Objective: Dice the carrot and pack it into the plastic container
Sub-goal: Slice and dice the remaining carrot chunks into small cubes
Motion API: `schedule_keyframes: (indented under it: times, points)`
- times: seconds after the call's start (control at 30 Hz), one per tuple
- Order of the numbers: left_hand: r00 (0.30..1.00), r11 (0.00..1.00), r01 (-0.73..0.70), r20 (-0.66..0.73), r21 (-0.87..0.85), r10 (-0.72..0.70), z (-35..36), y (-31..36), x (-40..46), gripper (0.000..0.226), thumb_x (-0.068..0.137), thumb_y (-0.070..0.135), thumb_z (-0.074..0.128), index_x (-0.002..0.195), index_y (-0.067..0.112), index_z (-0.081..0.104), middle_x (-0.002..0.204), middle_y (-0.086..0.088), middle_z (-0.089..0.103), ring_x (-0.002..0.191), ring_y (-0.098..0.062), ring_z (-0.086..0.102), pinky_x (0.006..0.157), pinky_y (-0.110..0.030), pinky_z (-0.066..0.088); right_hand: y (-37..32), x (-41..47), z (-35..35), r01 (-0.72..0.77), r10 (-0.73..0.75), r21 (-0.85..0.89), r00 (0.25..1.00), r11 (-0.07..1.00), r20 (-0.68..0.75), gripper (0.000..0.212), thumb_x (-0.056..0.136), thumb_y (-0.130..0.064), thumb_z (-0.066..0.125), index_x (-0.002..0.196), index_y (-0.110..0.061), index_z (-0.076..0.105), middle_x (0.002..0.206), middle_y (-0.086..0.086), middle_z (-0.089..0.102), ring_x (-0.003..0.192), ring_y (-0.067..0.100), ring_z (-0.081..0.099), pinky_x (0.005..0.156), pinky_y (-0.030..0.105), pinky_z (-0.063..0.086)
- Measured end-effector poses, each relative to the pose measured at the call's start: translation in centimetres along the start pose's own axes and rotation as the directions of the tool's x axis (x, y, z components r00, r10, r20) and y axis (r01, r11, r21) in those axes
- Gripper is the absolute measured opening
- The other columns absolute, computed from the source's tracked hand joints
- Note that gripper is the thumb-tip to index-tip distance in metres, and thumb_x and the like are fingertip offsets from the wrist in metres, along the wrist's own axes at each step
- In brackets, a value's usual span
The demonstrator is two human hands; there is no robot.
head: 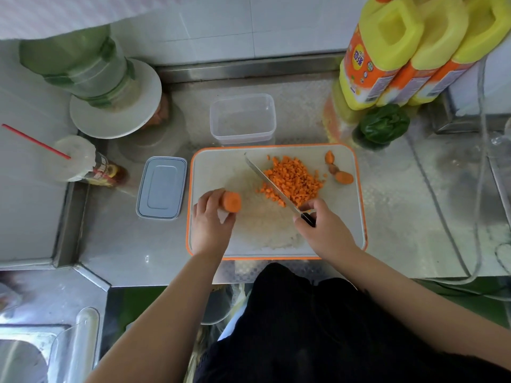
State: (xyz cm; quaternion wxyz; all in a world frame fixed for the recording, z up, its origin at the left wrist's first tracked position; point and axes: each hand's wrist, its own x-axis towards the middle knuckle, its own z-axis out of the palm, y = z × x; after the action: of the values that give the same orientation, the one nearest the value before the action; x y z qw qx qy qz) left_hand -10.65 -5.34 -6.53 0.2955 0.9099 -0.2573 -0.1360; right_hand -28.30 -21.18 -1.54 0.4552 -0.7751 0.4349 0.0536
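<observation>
Two hands busy: left (211, 219) curled round carrot stub (231, 201) on cutting board (348, 217), right (322, 226) gripping knife (272, 185) beside diced pile (293, 181). Best laid flat, fingertips tucked, before slicing. Plastic container (242, 118) open behind.

A kitchen: steel counter (401, 205), sink (25, 352), cutting board (345, 205) and oil jugs (409, 51) against tiled wall (249, 23).

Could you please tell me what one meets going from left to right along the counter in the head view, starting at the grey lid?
Grey lid → left hand holding the carrot piece → pile of diced carrot → carrot ends → board's right rim.
</observation>
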Motion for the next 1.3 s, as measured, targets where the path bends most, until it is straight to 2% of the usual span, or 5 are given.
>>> schedule_keyframes:
  times: [0.13,0.57,0.67,0.8,1.3]
  points:
    - [0.953,0.913,-0.269,0.219,0.308,0.207,0.0,-0.8,-0.9,0.055,0.084,0.007,0.066,0.132,0.03,0.054,0.137,0.005,0.042,0.126,-0.022,0.035,0.091,-0.047,0.051,-0.3,0.5,1.0,-0.039,0.038,0.005,0.997,0.999,0.067,0.022,0.093,-0.043,0.051,0.109,-0.027,0.048,0.078,-0.005,0.059,0.061,0.013,0.054,0.055,0.028,0.037]
    - [0.993,0.971,0.088,0.096,-0.221,-0.068,0.8,-0.9,-2.4,0.053,0.082,0.032,0.077,0.125,0.024,0.047,0.122,0.016,0.043,0.097,0.012,0.054,0.086,-0.036,0.049,-2.8,2.6,2.5,0.131,-0.042,-0.424,0.976,0.896,0.213,0.037,0.094,-0.049,0.047,0.078,-0.017,0.052,0.064,0.001,0.053,0.058,0.022,0.052,0.051,0.031,0.038]
    - [0.995,0.988,-0.094,0.019,-0.119,0.097,1.2,-1.3,-2.8,0.037,0.086,0.03,0.072,0.116,0.018,0.056,0.122,0.002,0.048,0.106,-0.012,0.053,0.083,-0.03,0.045,-2.9,2.2,2.9,0.153,-0.039,-0.526,0.975,0.836,0.221,0.033,0.099,-0.041,0.04,0.089,-0.014,0.055,0.063,-0.001,0.047,0.06,0.022,0.049,0.049,0.029,0.033]
    - [0.814,0.827,-0.551,-0.144,0.111,0.562,2.4,-2.0,-2.4,0.008,0.094,0.02,0.062,0.098,0.014,0.064,0.102,-0.008,0.063,0.094,-0.031,0.055,0.08,-0.038,0.05,-3.0,2.0,3.7,0.158,0.001,-0.573,0.964,0.804,0.266,0.014,0.099,-0.019,0.039,0.095,-0.014,0.051,0.064,0.0,0.043,0.055,0.019,0.041,0.046,0.028,0.025]
    - [0.871,0.878,-0.447,-0.141,0.172,0.471,3.7,-1.6,-2.1,0.018,0.094,0.023,0.062,0.084,0.011,0.071,0.093,-0.006,0.065,0.092,-0.029,0.053,0.077,-0.041,0.05,-3.0,0.2,4.3,0.24,-0.099,-0.624,0.962,0.744,0.253,0.017,0.096,-0.012,0.043,0.108,-0.013,0.055,0.061,-0.001,0.041,0.058,0.025,0.046,0.043,0.029,0.022]
